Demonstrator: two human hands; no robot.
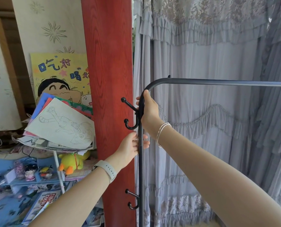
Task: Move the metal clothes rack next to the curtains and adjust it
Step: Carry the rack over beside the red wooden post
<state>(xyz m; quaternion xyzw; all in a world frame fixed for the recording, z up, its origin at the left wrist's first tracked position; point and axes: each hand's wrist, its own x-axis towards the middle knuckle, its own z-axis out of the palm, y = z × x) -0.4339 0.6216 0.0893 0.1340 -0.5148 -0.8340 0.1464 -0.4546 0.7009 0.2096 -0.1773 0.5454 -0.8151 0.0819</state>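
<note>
Large hand-drawn Chinese characters, 吃好喝, are read on a yellow cartoon poster (59,76) well to the left of both hands; further characters are cut off by a red wood-grain panel (110,79). Red lettering is seen on a book cover (44,202) below the left hand, too blurred to be read. The black metal clothes rack (141,161) is found directly in front of the grey ruffled curtains (202,120), just right of the red panel. Its upright post runs vertically between the two hands; at the bent corner above the right hand the top bar turns and extends horizontally to the right, out of frame. Double hooks (130,115) project leftward from the post, one pair between the hands, another (133,200) lower down. The right hand (150,110) is closed around the post just under the bend; the left hand (130,148) is wrapped around the post lower down, fingers curled round it.
</note>
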